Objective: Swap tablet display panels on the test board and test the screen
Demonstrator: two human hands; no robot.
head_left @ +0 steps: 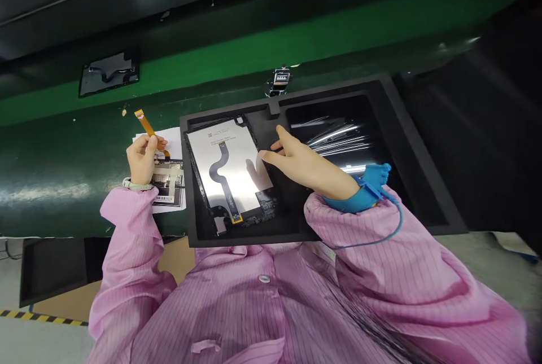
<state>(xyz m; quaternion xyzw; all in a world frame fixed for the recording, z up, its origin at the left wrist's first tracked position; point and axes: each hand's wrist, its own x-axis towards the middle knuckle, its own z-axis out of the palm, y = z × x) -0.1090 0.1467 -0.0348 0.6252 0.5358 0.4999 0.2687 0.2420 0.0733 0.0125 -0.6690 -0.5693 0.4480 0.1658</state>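
My left hand (141, 159) pinches an orange flex ribbon cable (144, 124), whose free end sticks up past the fingers. Under that hand lies a small circuit assembly (168, 183) with a barcode label, resting on white paper (158, 209). My right hand (302, 163), wearing a blue wrist strap (355, 199), is open beside the right edge of an open tablet (197, 166). Its fingers are extended; whether the thumb touches the tablet I cannot tell. A dark wavy ribbon cable (219, 172) runs across the tablet's silvery back panel.
The tablet lies in the left recess of a black foam tray (191, 223); a glossy dark panel (339, 115) fills the right recess. A metal tally counter (280, 79) stands behind the tray. Another opened tablet (109, 73) lies at the back left on the green belt (237, 59).
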